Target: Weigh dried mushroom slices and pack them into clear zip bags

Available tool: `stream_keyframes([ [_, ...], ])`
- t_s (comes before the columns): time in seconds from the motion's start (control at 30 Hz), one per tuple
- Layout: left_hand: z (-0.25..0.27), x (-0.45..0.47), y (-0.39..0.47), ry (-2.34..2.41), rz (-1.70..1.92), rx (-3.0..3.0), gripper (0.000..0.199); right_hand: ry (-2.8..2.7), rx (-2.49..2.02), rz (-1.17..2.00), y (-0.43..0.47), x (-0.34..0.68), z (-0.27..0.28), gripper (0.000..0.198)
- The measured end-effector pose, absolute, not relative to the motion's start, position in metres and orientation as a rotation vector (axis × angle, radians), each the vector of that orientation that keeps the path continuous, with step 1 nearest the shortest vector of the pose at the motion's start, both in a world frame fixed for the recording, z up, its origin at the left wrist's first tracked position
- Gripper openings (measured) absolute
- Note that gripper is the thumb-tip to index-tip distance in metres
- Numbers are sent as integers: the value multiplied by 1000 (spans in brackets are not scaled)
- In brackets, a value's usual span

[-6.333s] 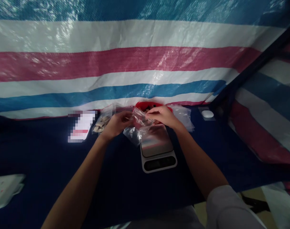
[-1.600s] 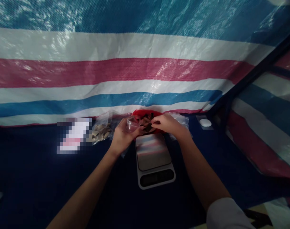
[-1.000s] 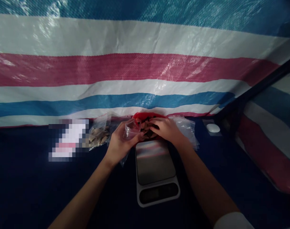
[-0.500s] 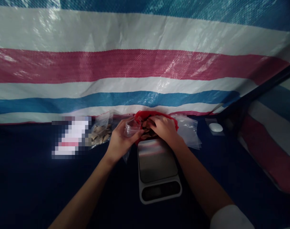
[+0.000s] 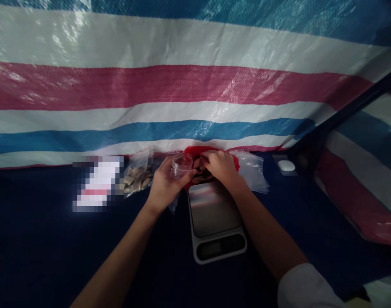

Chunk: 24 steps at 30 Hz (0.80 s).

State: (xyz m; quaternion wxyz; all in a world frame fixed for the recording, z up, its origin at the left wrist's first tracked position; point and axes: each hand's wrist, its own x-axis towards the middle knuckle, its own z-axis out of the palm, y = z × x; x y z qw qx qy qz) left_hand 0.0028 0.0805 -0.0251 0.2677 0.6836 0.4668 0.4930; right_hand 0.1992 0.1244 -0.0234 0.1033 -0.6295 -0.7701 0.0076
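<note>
My left hand (image 5: 165, 184) is closed around a clear plastic bag (image 5: 181, 166). The bag's mouth gapes in a rounded opening toward the right, and a corner of it hangs below my palm. Right beside it lies a red bag (image 5: 195, 149), open at the top, with flat brown pieces (image 5: 200, 173) inside. My right hand (image 5: 221, 167) reaches into the red bag from the right, fingers bent down among the pieces. Its fingertips are partly hidden, so what they pinch does not show. Under both wrists sits a kitchen scale (image 5: 216, 214) with a bare metal plate and a dark display.
A filled clear bag (image 5: 137, 177) of light brown pieces lies left of my left hand, beside a pixelated bright object (image 5: 100, 184). Flat clear bags (image 5: 251, 171) lie at right, then a white rounded object (image 5: 286, 165). A striped tarp (image 5: 182, 85) hangs behind.
The view has shifted slightly, so the scale appears a little higher and to the right. My right hand's fingers have moved slightly among the brown pieces; the left keeps its hold.
</note>
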Motion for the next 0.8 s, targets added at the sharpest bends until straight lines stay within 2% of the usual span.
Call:
stream_keyframes([
  [0.27, -25, 2, 81, 1243, 1327, 1886, 46, -2045, -1778, 101, 120, 216, -24, 29],
  [0.53, -29, 6, 79, 1199, 1253, 1894, 52, -1859, -1497, 322, 125, 235, -32, 24],
  [0.7, -31, 6, 79, 1185, 1201, 1913, 57, -1763, -1267, 572, 115, 240, -15, 23],
  [0.8, -32, 8, 79, 1140, 1186, 1960, 58, -1785, -1194, 597, 104, 236, 1, 22],
])
